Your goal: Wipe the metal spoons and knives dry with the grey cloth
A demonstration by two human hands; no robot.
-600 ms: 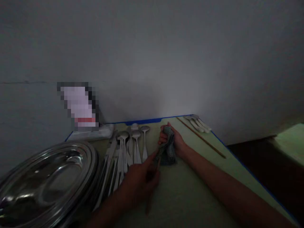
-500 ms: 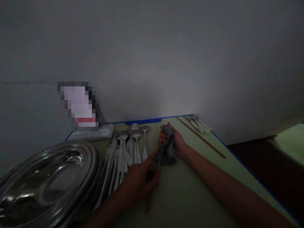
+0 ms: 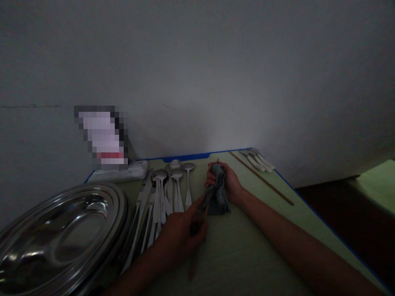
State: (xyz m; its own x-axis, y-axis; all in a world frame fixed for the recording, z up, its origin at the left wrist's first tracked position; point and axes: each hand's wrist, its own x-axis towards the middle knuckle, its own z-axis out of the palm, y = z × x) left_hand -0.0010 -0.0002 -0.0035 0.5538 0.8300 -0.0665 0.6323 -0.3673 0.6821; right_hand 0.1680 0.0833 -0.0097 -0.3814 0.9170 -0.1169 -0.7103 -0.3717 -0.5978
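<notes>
A slim brown chopstick (image 3: 194, 263) slants up from the table between the thumb and fingers of my left hand (image 3: 183, 232). Its upper part runs into a crumpled grey-green mesh cloth (image 3: 219, 201), where most of it is covered. My right hand (image 3: 230, 181) grips the cloth bunched around the upper stick, and a small tip pokes out above the fingers. Left of the cloth lie several metal spoons (image 3: 177, 174) and table knives (image 3: 138, 222), handles toward me. My left wrist passes over some of the handles.
A stack of oval metal trays (image 3: 108, 197) fills the front left. Behind it a blurred-out device (image 3: 103, 137) leans on a white block (image 3: 135, 170). Another chopstick (image 3: 262, 178) lies on the right, beside several forks (image 3: 257, 160). The table has a blue edge (image 3: 185, 158) against the wall.
Both hands stay almost where they were, on the chopstick and the cloth. The cloth's folds have shifted slightly, and a small tip now shows more clearly above my right hand.
</notes>
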